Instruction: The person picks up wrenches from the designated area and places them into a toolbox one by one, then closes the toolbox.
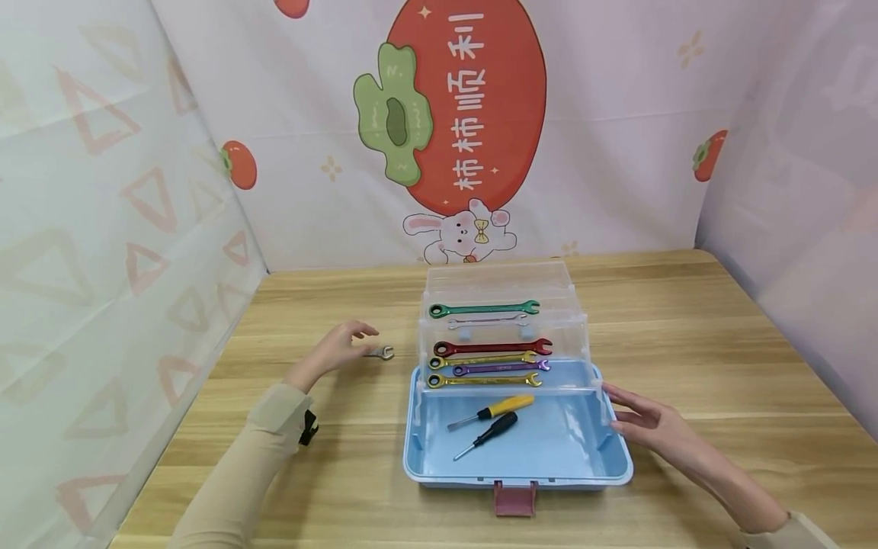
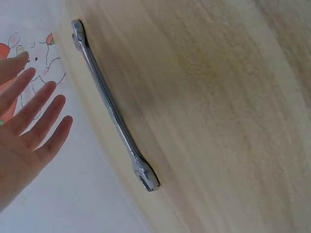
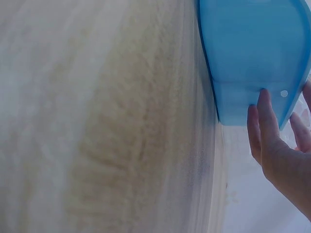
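Note:
My left hand (image 1: 341, 347) is over the table with its fingers spread and holds nothing. Just beneath and beside it lies a silver wrench (image 2: 109, 102), partly covered by the hand in the head view. At the other side, my right hand (image 1: 652, 427) touches the right wall of a blue toolbox (image 1: 507, 482) with extended fingers (image 3: 267, 114). Two screwdrivers lie in the box's bottom, one with a yellow handle (image 1: 513, 405) and one with a black handle (image 1: 501, 427).
Clear plastic trays (image 1: 504, 332) stand raised behind the toolbox's bottom. They carry several wrenches, among them a green wrench (image 1: 484, 309), a red wrench (image 1: 492, 348) and a purple wrench (image 1: 501, 368). A dark red latch (image 1: 514, 500) hangs at the front. A printed cloth (image 1: 309, 213) rises behind the wooden table (image 1: 686, 320).

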A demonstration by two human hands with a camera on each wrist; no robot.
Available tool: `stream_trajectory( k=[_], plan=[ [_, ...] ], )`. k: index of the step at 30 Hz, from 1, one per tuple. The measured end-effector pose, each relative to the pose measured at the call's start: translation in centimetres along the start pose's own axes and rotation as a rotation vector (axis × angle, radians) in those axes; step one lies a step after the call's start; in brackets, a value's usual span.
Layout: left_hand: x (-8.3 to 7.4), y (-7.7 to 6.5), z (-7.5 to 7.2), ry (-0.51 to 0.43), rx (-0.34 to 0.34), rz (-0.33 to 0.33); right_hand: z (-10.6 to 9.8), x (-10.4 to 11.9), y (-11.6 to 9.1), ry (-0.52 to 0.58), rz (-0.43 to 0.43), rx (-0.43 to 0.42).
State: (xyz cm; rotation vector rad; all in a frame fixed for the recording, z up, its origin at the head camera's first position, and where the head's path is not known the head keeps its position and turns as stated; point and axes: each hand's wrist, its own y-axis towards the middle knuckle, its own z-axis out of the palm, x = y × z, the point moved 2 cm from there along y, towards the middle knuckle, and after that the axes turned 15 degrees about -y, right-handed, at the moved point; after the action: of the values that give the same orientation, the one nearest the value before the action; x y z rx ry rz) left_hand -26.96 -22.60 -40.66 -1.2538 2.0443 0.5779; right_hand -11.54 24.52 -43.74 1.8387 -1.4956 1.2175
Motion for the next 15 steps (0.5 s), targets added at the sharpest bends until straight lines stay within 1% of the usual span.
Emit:
stream_trajectory(
  k=[4, 7, 8, 9, 10, 15],
  plan=[
    [1.1, 0.0, 0.0, 0.019, 0.020, -0.034, 0.0, 0.0, 0.0, 0.011, 0.004, -0.001],
    [1.8, -0.1, 0.1, 0.021, 0.032, -0.059, 0.0, -0.1, 0.0, 0.020, -0.037, 0.001],
    [2.0, -0.1, 0.0, 0.021, 0.036, -0.062, 0.0, -0.1, 0.1, 0.023, -0.032, -0.003],
    [2.2, -0.1, 0.0, 0.020, 0.035, -0.065, 0.0, -0.1, 0.1, 0.025, -0.045, -0.003],
    [2.3, -0.1, 0.0, 0.018, 0.036, -0.064, 0.0, -0.1, 0.1, 0.022, -0.053, -0.001],
    [2.9, -0.1, 0.0, 0.028, 0.047, -0.032, 0.0, -0.1, 0.1, 0.005, -0.014, 0.000]
  ],
)
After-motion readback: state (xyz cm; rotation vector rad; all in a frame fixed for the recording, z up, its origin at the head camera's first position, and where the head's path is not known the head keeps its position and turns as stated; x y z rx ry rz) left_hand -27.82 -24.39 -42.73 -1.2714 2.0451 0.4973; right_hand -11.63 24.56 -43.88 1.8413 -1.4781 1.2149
